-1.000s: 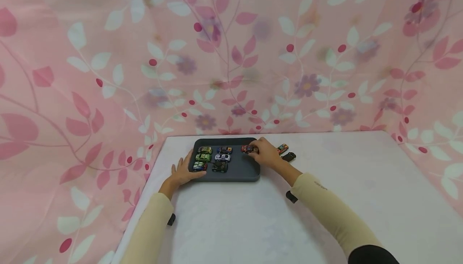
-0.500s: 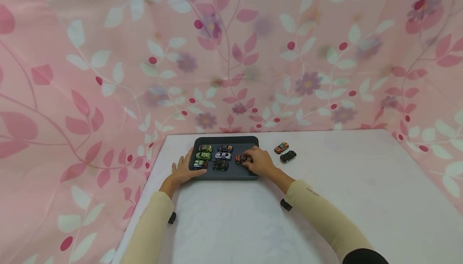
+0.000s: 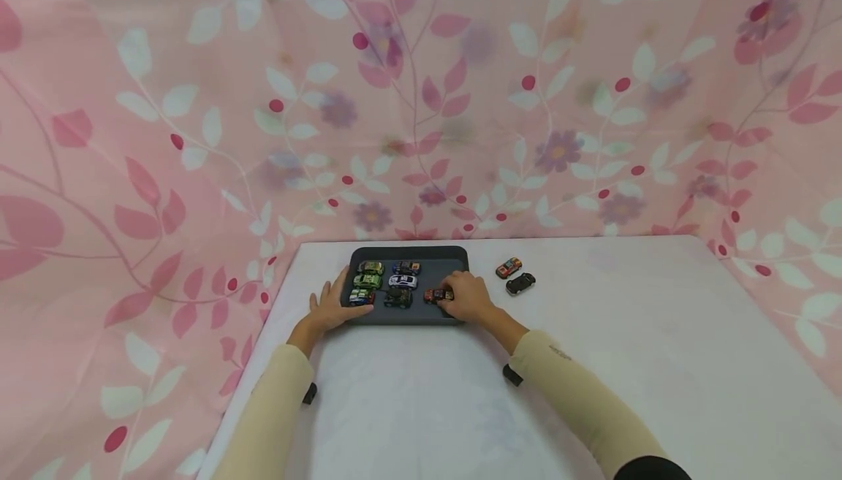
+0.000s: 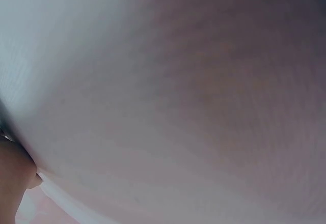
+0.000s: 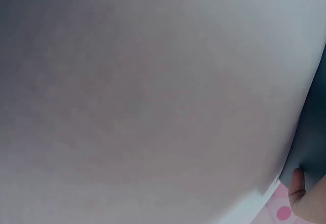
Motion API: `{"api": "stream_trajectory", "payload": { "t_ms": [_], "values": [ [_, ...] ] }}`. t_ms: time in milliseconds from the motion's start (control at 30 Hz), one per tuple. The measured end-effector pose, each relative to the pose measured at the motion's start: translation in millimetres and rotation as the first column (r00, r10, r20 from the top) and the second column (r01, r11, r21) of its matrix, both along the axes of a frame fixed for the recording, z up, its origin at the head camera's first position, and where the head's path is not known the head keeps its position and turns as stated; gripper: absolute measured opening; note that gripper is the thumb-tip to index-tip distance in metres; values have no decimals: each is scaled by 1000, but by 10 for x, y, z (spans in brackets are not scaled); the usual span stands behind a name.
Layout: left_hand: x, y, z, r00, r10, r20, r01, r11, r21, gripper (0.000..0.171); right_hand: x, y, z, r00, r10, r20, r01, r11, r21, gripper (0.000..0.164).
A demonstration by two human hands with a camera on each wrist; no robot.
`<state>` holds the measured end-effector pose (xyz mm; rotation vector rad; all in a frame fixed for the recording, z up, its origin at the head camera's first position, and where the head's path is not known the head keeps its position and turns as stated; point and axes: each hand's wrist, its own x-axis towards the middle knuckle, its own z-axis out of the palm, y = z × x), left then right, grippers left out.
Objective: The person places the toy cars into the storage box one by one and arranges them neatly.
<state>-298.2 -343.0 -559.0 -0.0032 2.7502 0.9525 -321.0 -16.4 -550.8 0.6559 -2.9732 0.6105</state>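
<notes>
A dark grey tray (image 3: 421,315) lies near the far edge of the white table, in the head view. My left hand (image 3: 329,310) rests at its left end, thumb along the front rim and fingers spread on the left side. With my right hand (image 3: 468,297) I pinch a red and black toy car (image 3: 437,296) low in the right part of the tray. To its left stand two columns of toy cars, among them a white car (image 3: 403,281), a bright green car (image 3: 368,281) and a dark off-road car (image 3: 397,299).
Right of the tray, an orange toy car (image 3: 509,268) and a black toy car (image 3: 520,283) lie on the white tabletop (image 3: 421,392). A pink floral cloth (image 3: 421,100) hangs right behind the table. Both wrist views mostly show tabletop.
My right hand has brought the red and black car from the tray's upper right down toward the front, level with the lowest row. The left hand keeps its place on the tray.
</notes>
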Motion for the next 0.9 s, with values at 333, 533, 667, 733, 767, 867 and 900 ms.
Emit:
{"api": "stream_trajectory", "payload": {
  "t_ms": [333, 533, 667, 733, 767, 867, 900],
  "values": [
    [-13, 82, 97, 1000, -3, 27, 3, 1000, -8, 120, 21, 33, 17, 999, -34, -4, 34, 999, 25, 30],
    [-30, 109, 80, 1000, -9, 26, 10, 1000, -22, 122, 18, 47, 25, 998, -55, 8, 55, 996, 69, 30],
    [-38, 82, 62, 1000, -7, 27, 8, 1000, -24, 122, 19, 25, 36, 998, -53, 20, 51, 995, 86, 30],
    [-34, 61, 59, 1000, -1, 29, 2, 1000, -25, 122, 23, 6, 36, 999, -39, 26, 37, 995, 94, 31],
    [-31, 50, 52, 1000, 2, 30, -1, 1000, -28, 121, 21, -2, 32, 999, -31, 28, 28, 995, 97, 32],
    [-22, 34, 15, 1000, 3, 19, -2, 999, -38, 122, 35, -11, 22, 999, -16, 36, 12, 994, 107, 33],
    [-17, 38, -6, 1000, 1, 16, 0, 999, -46, 123, 44, -6, 13, 999, -17, 38, 13, 994, 107, 32]
  ]
}}
